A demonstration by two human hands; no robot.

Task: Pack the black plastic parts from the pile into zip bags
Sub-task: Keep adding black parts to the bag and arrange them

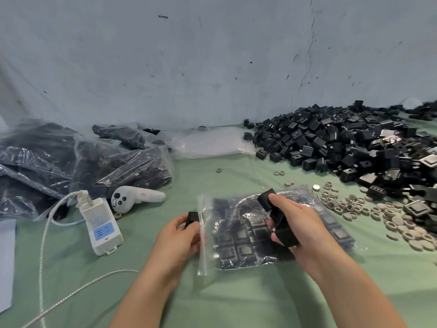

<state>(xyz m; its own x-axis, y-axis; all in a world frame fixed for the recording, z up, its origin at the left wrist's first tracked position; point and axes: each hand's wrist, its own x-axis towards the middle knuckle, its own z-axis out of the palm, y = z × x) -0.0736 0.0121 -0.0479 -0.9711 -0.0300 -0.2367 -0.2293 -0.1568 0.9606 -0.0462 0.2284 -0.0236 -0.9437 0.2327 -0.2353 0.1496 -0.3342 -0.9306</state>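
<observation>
The left hand [175, 240] pinched one small black plastic part [192, 218] between thumb and fingers, right at the open mouth of a clear zip bag [238, 237]. The bag lay flat on the green-covered table [236, 304], near the middle of its near edge. The right hand [300, 226] was curled round a short stack of black plastic parts [266, 200] and hovered over the bag's right half. Whether it touched the film could not be told.

Through the film, black parts showed in flat rows across most of the bag, so this bag looked well on its way to full, though its strip was not yet sealed. The held part and the stack were not yet inside.

Several filled clear bags of black parts [99, 162] were heaped towards the table's left edge and far-left corner, so a fair share of the packing seemed done. Much remained, to judge by the large pile of loose black plastic parts [343, 143] banked against the far edge and spreading to the right edge. A flat stack of empty clear bags [212, 143] waited by the far edge, between the filled bags and the pile.

Grey rings and discs [390, 221] were scattered near the right edge, just beside the open bag. A white handheld controller [137, 197] and a white plug-in adapter [101, 223] with a braided cable [42, 256] lay left of the hands.
</observation>
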